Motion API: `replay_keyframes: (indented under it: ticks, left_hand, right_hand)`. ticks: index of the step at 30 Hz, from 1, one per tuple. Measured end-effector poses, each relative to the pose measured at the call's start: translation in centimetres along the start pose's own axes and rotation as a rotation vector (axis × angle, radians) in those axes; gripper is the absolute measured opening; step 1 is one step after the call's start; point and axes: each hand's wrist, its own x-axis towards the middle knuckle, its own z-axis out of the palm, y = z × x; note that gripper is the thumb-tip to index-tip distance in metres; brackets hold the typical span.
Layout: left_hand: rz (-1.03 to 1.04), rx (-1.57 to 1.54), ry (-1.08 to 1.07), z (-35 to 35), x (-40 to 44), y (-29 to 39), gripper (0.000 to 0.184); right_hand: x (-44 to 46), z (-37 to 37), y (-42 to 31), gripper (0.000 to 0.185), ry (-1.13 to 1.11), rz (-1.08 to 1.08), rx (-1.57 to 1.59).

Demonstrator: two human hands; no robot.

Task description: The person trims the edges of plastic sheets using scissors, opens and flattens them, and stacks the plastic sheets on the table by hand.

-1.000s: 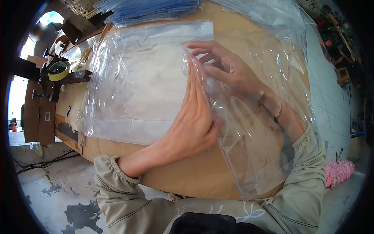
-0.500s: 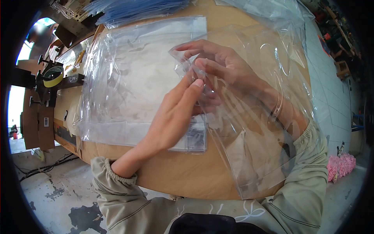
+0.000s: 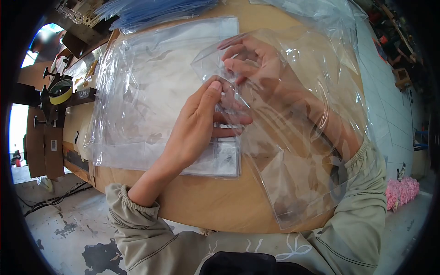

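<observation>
A clear plastic bag (image 3: 293, 183) lies across the right part of the brown table (image 3: 220, 206), its upper left edge raised. My left hand (image 3: 195, 121) pinches that edge between thumb and forefinger, the other fingers stretched to the right behind the film. My right hand (image 3: 256, 64) is seen through the film, apparently inside the bag, fingers curved and apart, with the forearm under the plastic too. Left of the hands lies a flat stack of clear plastic bags (image 3: 142, 91), its lower right corner showing below my left hand.
Bluish plastic sheets (image 3: 156, 13) are piled at the back edge, with more clear plastic (image 3: 316, 13) at the back right. A roll of yellow tape (image 3: 61, 91) sits on a dark holder at the left. A pink bundle (image 3: 402, 193) is on the floor at the right.
My left hand has gone from flat, straight fingers to a pinch on the film and moved left. The bag's upper corner has moved left and spread open around my right hand.
</observation>
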Motion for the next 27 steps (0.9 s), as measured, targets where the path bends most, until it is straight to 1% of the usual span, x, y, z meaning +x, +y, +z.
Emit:
replay_keyframes:
  ticks: [3,4,5,7,10,13,16,19,22,25,27]
  left_hand:
    - [-0.014,0.008,-0.006,-0.3,0.0,0.1,0.032]
    - [-0.020,0.018,-0.005,-0.4,0.0,0.2,0.030]
    - [0.017,0.081,0.006,-0.5,-0.1,0.1,0.028]
    - [0.088,0.211,0.029,-0.7,-0.4,0.0,0.024]
    - [0.076,0.158,0.006,-1.1,-0.5,0.4,0.023]
    - [0.114,0.445,0.054,-2.0,0.0,0.1,0.025]
    - [0.277,0.289,0.105,-1.8,0.5,-1.4,0.028]
    - [0.354,0.219,0.173,-1.2,0.8,-1.2,0.032]
    - [0.375,0.277,0.219,-1.9,1.7,-0.9,0.035]
    - [0.305,0.421,0.218,-2.7,2.2,-0.7,0.041]
    - [0.308,0.510,0.201,-3.6,2.6,-0.6,0.039]
  right_hand:
    - [-0.1,-0.2,-0.9,0.035,0.008,0.090,0.004]
    - [-0.1,-0.3,-1.0,0.035,0.006,0.089,0.003]
    - [-0.2,-0.4,-1.2,0.034,0.005,0.087,0.003]
    - [-0.1,-0.5,-0.8,0.033,0.014,-0.016,0.019]
    - [0.0,-0.5,-1.4,0.030,-0.020,0.027,0.019]
    - [0.2,-0.7,-1.0,0.030,-0.049,0.020,-0.039]
    - [0.0,-0.5,-1.4,0.034,-0.032,0.100,-0.003]
    - [-0.1,-0.6,-1.0,0.035,-0.049,0.060,-0.063]
    - [-0.1,-0.6,-0.4,0.034,-0.048,-0.096,-0.221]
    - [-0.3,-0.7,-0.6,0.034,-0.083,-0.082,-0.256]
    - [-0.3,-0.5,-0.5,0.032,-0.058,-0.181,-0.439]
